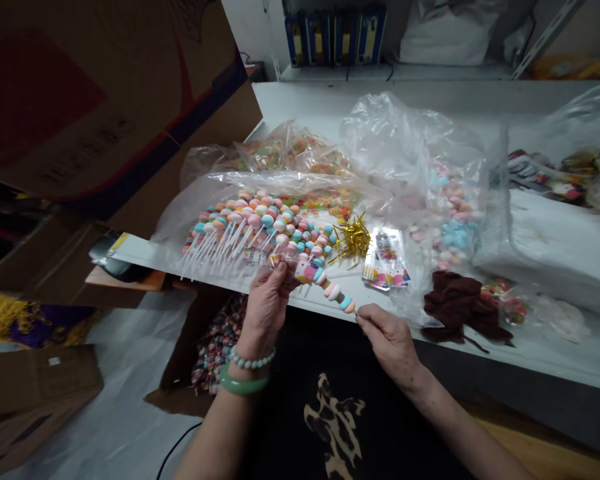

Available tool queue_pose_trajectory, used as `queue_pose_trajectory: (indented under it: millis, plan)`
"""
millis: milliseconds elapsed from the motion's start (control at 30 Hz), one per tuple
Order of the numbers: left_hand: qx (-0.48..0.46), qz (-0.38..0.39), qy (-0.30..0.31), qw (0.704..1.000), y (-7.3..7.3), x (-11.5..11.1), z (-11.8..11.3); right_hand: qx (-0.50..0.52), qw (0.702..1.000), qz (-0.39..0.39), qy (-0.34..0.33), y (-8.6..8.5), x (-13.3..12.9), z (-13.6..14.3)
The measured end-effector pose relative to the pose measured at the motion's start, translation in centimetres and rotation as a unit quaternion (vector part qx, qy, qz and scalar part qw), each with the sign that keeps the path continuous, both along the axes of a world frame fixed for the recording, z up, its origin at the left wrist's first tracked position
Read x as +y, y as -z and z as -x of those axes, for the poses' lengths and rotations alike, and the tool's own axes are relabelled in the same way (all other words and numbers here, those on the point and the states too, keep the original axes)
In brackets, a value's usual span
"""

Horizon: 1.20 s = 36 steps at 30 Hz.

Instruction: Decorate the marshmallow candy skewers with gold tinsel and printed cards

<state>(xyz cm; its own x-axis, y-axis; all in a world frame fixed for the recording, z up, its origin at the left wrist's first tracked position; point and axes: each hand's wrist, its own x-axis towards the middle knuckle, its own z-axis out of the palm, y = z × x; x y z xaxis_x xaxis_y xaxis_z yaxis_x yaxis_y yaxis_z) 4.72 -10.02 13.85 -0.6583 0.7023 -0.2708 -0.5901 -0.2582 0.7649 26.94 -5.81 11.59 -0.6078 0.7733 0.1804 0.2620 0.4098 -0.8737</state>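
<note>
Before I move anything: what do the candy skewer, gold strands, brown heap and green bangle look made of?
Candy skewer: soft, matte, marshmallow-like; rounded pastel pieces.
Gold strands: shiny metallic foil or coated plastic; bright glints on thin curls.
Brown heap: matte fabric, judging by its limp folds; fibre unclear.
Green bangle: smooth, slightly glossy; jade-like stone, though glass or resin is possible.

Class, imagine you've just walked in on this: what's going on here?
A person's left hand grips a small printed wrapper near one end of a candy skewer, while the right hand pinches the skewer's other end. Most of the visible candies are outside the wrapper. On the white table beyond lie many candies on white sticks, gold tinsel-like strips and a pile of printed packets.
</note>
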Motion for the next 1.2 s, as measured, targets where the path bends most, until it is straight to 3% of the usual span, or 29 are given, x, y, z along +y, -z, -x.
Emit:
queue_pose_trajectory:
  millis: [133,367,800,900,1000,1100,1200]
  plan:
    - [0.03,0.014,0.003,0.999,0.3,0.0,0.2,-0.013,0.995,-0.102,0.005,0.2,-0.1,-0.4]
    - [0.039,0.039,0.077,0.995,1.0,0.1,-0.1,-0.027,0.992,-0.123,-0.015,0.9,0.0,-0.3]
    - [0.033,0.065,0.015,0.997,1.7,-0.4,1.2,-0.077,0.988,-0.124,-0.055,1.8,-0.1,-0.1]
    - [0.049,0.073,0.05,0.995,1.9,-0.6,1.0,-0.058,0.996,-0.047,-0.041,1.8,0.0,0.1]
    - [0.067,0.096,0.109,0.987,2.1,-0.8,0.6,-0.056,0.988,0.135,-0.053,1.6,0.1,0.5]
    - [0.063,0.099,0.147,0.982,2.3,-0.9,0.2,-0.018,0.915,0.396,-0.077,1.5,0.2,1.2]
    - [0.027,0.07,0.154,0.985,2.3,-0.8,0.0,0.04,0.838,0.539,-0.076,1.6,0.1,1.7]
